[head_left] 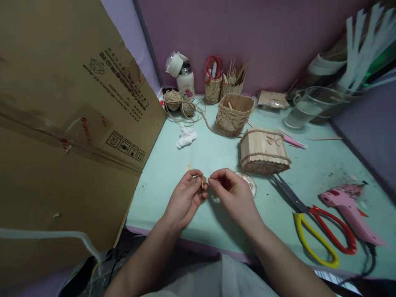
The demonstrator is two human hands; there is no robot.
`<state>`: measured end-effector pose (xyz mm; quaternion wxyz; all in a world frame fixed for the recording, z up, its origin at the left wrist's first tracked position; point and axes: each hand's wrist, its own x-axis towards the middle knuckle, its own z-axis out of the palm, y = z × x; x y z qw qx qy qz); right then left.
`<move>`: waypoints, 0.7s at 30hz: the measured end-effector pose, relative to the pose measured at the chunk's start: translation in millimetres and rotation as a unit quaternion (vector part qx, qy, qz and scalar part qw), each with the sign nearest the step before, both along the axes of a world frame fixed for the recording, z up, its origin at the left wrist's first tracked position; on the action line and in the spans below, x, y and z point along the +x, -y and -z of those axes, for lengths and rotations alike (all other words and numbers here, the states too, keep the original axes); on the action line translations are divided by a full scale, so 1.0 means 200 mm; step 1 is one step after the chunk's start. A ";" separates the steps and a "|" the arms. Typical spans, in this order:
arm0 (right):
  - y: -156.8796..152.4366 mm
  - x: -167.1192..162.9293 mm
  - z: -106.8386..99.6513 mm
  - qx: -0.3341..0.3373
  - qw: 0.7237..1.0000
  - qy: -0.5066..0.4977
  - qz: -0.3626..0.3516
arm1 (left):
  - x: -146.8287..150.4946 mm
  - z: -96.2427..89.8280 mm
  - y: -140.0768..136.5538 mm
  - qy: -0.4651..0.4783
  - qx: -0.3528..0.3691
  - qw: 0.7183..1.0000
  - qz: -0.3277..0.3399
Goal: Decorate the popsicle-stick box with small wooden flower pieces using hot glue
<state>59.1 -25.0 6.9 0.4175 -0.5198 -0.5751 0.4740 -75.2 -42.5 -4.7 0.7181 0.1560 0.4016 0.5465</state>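
Left hand [185,197]: thumb and fingers hold a short wooden stick [202,182], near the table's middle.
Right hand [234,194]: fingertips pinched narrow just beside it; I can't tell whether they grip anything.
Wooden box [262,149]: blocks me beyond the right hand.
Scissors [299,205]: lie to the right, pink glue gun [348,210] farther right.
White tissue [186,136]: far of the left hand.
Table [154,194]: its near edge runs under my forearms; open room leftward until the cardboard box [71,165].
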 end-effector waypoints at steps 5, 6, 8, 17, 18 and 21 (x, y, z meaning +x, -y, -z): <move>-0.03 0.05 0.00 -0.043 0.994 -0.095 0.044 | 0.07 0.01 -0.03 -0.008 -0.031 0.999 -0.027; -0.03 0.06 0.01 -0.041 0.993 -0.098 0.053 | 0.07 0.01 -0.04 -0.006 -0.042 0.999 -0.030; -0.04 0.08 0.02 -0.036 0.992 -0.103 0.065 | 0.08 0.01 -0.05 -0.001 -0.059 0.998 -0.033; -0.04 0.11 0.03 -0.030 0.989 -0.122 0.076 | 0.11 -0.02 -0.03 -0.033 -0.078 0.996 -0.026; -0.04 0.11 0.03 -0.029 0.989 -0.124 0.077 | 0.12 -0.02 -0.03 -0.045 -0.075 0.996 -0.025; -0.04 0.12 0.03 -0.031 0.988 -0.124 0.081 | 0.12 -0.02 -0.03 -0.076 -0.062 0.995 -0.021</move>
